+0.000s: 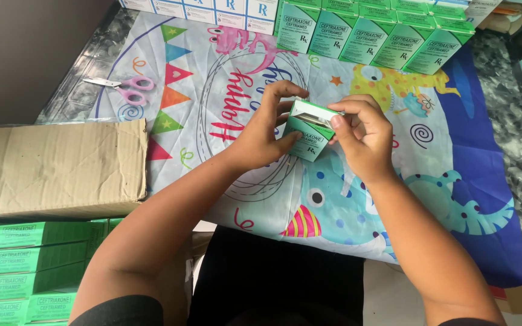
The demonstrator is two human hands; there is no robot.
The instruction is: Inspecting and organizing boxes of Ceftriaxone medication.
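Cloth: a printed party banner (394,175) with pennants, a dinosaur and blue sea creatures covered the worktop.
Worktop: dark marbled stone (509,78) showed past the banner's edges.
Scissors: a pink-handled pair (125,86) lay on the banner's far left corner, well apart from the hands.
Cardboard: a brown carton flap (55,166) lay at the left, and beneath it the open carton held stacked green boxes (28,271).
Far row: green and white boxes (370,33) stood upright along the back edge, with white and blue boxes (212,9) beside them.
Small green box (309,130): held above the banner's middle, tilted, its top flap open.
Left hand (261,130): fingers curled around the box's left side, gripping it.
Right hand (364,136): thumb and forefinger pinched at the open top flap.
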